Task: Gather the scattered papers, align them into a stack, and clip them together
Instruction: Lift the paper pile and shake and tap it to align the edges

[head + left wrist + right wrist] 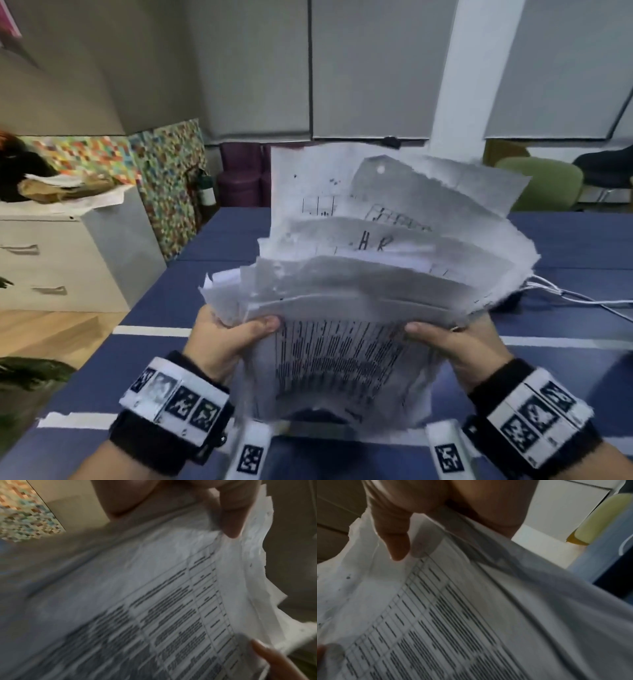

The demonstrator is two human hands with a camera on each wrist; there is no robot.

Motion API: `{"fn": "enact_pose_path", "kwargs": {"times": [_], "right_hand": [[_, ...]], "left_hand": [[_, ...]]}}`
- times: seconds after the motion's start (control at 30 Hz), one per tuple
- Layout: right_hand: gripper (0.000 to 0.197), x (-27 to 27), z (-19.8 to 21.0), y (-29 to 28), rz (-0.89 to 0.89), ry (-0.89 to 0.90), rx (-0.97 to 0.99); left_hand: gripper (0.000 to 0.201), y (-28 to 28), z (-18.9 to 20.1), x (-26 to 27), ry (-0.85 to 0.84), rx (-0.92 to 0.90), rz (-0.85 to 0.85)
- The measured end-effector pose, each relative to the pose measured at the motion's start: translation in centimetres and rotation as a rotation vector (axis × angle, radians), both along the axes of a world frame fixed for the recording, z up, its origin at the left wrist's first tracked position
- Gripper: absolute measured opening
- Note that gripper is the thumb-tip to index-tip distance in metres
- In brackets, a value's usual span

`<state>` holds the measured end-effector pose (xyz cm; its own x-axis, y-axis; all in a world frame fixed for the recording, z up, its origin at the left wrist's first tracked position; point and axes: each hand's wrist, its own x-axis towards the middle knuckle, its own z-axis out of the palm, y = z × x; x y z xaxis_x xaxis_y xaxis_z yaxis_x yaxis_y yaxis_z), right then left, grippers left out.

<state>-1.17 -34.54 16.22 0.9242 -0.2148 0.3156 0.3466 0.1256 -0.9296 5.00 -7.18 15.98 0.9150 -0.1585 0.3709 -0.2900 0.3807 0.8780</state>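
A loose, fanned bundle of white printed papers (376, 274) is held up above the blue table (171, 308). My left hand (233, 329) grips its left side, thumb on the front sheet, and my right hand (452, 335) grips the right side the same way. The sheets stand uneven, their top edges staggered and curling. In the left wrist view the papers (171, 601) fill the frame under my left thumb (229, 520). The right wrist view shows the printed table on the papers (453, 615) beneath my right thumb (393, 536). No clip is visible.
White cables (582, 298) lie on the table at the right. A white drawer cabinet (68, 257) stands at the left with clutter on top. A green chair (548, 185) is beyond the table. White tape lines (150, 330) cross the table surface.
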Motion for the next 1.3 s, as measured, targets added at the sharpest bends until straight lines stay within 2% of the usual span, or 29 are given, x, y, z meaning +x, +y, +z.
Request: {"fn": "enact_pose_path", "kwargs": {"times": [0.03,0.13,0.27,0.37,0.47,0.57,0.6,0.63,0.7,0.77,0.83,0.9,1.0,1.1,1.2,1.3], "right_hand": [[0.067,0.0,-0.7,0.2,-0.005,0.06,-0.007],[0.033,0.2,-2.4,1.3,-0.053,0.174,0.055],[0.023,-0.1,-2.0,1.0,-0.112,0.192,0.017],[0.018,-0.7,-1.4,0.3,-0.061,0.196,0.051],[0.029,-1.0,-1.5,0.4,0.044,0.203,0.014],[0.043,-0.6,-1.8,0.9,0.01,0.173,0.052],[0.056,-0.4,-2.1,1.0,-0.003,0.163,0.066],[0.068,-0.3,-2.1,1.1,-0.016,0.162,0.076],[0.071,-0.3,-2.2,1.3,-0.026,0.146,0.095],[0.055,-0.4,-2.1,1.4,-0.027,0.139,0.061],[0.02,-0.4,-1.9,1.5,-0.02,0.129,0.042],[0.026,-0.4,-1.8,1.9,-0.031,0.131,0.034],[0.039,-0.5,-1.5,2.3,-0.033,0.155,0.058],[0.03,-0.4,-1.6,2.4,-0.059,0.168,0.033],[0.022,0.0,-1.9,2.4,-0.123,0.187,0.003],[0.021,0.2,-2.0,2.2,-0.167,0.192,-0.049]], "left_hand": [[0.065,-0.1,-0.6,-0.2,0.021,0.043,-0.023],[0.071,-0.9,-1.7,-0.4,0.09,0.153,-0.011],[0.061,-0.4,-0.9,-0.5,0.044,0.201,0.018],[0.063,0.4,1.1,-0.6,-0.022,0.15,0.018],[0.079,0.3,3.7,-0.6,-0.08,0.124,-0.011],[0.09,-1.0,6.7,-0.7,-0.103,0.162,-0.13],[0.089,-1.6,7.7,-0.9,-0.108,0.183,-0.149],[0.084,-2.0,8.7,-0.9,-0.128,0.208,-0.138],[0.063,-3.0,10.3,-1.3,-0.23,0.329,-0.04],[0.041,-4.0,11.4,-1.1,-0.289,0.466,0.076],[0.027,-5.3,11.8,-0.9,-0.304,0.522,0.13],[0.016,-6.3,11.9,-0.8,-0.299,0.51,0.114],[0.019,-6.9,11.7,-0.3,-0.244,0.498,0.086],[0.011,-7.2,11.9,0.3,-0.164,0.417,0.11],[0.018,-6.2,12.5,1.7,-0.012,0.302,0.101],[0.009,-4.2,13.1,3.1,0.036,0.303,0.134]]}}
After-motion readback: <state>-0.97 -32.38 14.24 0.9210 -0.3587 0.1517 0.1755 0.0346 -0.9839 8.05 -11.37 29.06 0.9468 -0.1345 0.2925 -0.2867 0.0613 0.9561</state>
